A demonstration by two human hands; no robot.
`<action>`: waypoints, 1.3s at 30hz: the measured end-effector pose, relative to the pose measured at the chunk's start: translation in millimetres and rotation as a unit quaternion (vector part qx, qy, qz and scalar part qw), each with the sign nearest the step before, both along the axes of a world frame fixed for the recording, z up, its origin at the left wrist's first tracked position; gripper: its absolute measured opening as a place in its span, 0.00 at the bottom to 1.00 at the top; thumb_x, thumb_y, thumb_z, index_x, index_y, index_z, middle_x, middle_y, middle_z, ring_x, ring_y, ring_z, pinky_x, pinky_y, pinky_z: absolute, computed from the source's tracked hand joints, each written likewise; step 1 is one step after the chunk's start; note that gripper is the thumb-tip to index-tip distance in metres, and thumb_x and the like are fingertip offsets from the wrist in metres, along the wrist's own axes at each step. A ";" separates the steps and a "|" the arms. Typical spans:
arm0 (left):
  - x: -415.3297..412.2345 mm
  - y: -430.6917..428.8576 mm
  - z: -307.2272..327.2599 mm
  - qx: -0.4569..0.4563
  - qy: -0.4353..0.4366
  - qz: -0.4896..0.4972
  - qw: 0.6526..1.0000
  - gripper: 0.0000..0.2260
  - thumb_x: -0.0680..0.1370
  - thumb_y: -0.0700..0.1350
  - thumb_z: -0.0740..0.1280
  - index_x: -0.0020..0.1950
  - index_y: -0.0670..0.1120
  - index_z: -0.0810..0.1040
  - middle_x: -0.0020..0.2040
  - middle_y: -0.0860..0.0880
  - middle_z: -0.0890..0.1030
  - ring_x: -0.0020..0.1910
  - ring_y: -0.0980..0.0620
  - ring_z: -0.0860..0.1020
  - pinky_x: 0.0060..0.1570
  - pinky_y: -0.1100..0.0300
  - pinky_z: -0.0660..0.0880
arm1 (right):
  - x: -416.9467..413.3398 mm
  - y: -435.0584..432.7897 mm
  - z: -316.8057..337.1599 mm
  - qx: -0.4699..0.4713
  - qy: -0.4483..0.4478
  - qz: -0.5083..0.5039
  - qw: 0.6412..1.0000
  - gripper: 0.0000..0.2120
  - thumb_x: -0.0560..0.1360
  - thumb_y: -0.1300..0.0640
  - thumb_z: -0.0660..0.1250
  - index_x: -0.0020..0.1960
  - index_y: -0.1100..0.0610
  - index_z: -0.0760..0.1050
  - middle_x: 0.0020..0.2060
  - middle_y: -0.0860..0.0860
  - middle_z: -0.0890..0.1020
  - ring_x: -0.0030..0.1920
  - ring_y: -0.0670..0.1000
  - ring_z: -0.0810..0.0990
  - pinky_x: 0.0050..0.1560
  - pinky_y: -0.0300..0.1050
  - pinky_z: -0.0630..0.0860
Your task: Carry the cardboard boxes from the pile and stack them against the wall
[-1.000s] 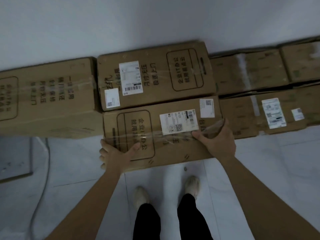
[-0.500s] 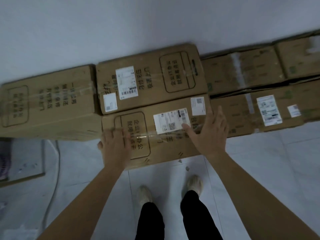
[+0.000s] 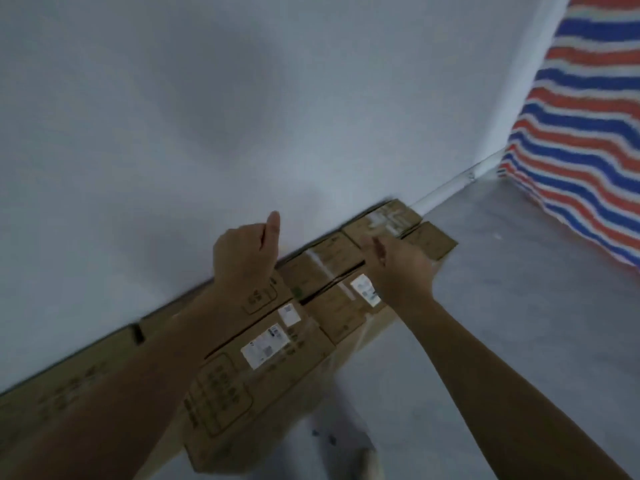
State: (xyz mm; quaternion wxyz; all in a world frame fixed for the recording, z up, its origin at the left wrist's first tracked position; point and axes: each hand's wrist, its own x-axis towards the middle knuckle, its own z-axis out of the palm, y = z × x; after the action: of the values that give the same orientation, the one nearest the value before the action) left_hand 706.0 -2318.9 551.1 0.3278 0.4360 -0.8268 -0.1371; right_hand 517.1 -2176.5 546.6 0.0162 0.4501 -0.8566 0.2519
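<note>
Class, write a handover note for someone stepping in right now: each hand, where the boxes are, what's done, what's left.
Left hand: fingers curled, thumb up, holding nothing.
Right hand: blurred, fingers loosely curled above the boxes, holding nothing.
Cardboard boxes: on the floor in two rows along the wall.
Done: those boxes are placed.
Left: fetch more from the pile, which is out of view; how many remain is unknown.

Blur smears the boxes (image 3: 221, 393); their labels (image 3: 265, 348) are unreadable. The left forearm (image 3: 145, 358) hides part of the back row. The tarp (image 3: 581, 133) runs off the right edge.
</note>
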 end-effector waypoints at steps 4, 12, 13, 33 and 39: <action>-88.7 70.2 82.7 -0.009 0.033 -0.118 0.992 0.28 0.85 0.53 0.53 0.25 0.47 0.59 0.21 0.50 0.62 0.21 0.51 0.62 0.26 0.58 0.57 | -41.8 111.9 75.1 -0.035 0.103 -0.101 0.989 0.24 0.83 0.41 0.57 0.37 0.55 0.77 0.30 0.52 0.80 0.32 0.56 0.80 0.33 0.44 0.73; -238.4 307.7 189.2 -0.044 0.104 -0.327 0.938 0.22 0.84 0.56 0.57 0.33 0.47 0.68 0.27 0.57 0.68 0.24 0.55 0.67 0.28 0.66 0.62 | -121.9 384.9 167.7 -0.135 0.132 -0.307 0.933 0.20 0.82 0.38 0.57 0.46 0.52 0.77 0.38 0.46 0.81 0.36 0.47 0.80 0.42 0.44 0.79; -256.6 343.2 191.9 -0.050 0.101 -0.354 0.928 0.19 0.83 0.58 0.56 0.38 0.47 0.72 0.31 0.56 0.73 0.26 0.56 0.70 0.30 0.70 0.63 | -129.5 424.3 166.8 -0.134 0.117 -0.334 0.926 0.21 0.82 0.38 0.57 0.46 0.53 0.77 0.37 0.47 0.81 0.36 0.48 0.80 0.41 0.44 0.80; -535.6 993.4 146.0 0.014 0.131 -0.679 0.722 0.28 0.78 0.70 0.49 0.48 0.49 0.77 0.47 0.53 0.82 0.38 0.54 0.81 0.44 0.54 0.83 | -240.2 1059.9 113.9 -0.112 0.069 -0.672 0.729 0.24 0.83 0.40 0.57 0.43 0.55 0.82 0.35 0.49 0.85 0.32 0.48 0.82 0.38 0.48 0.83; -620.6 1167.5 135.0 0.023 0.177 -0.738 0.651 0.18 0.82 0.57 0.62 0.66 0.49 0.74 0.61 0.50 0.80 0.51 0.57 0.79 0.56 0.64 0.75 | -292.0 1199.7 118.1 -0.058 0.090 -0.729 0.676 0.25 0.83 0.43 0.59 0.35 0.57 0.77 0.28 0.50 0.79 0.28 0.53 0.77 0.27 0.43 0.71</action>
State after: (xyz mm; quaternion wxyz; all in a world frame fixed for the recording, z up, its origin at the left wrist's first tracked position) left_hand 85.5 -1151.4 686.1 0.2487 -0.3426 -0.7987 -0.4276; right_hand 225.0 -976.8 664.7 0.2977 -0.2991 -0.8909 0.1677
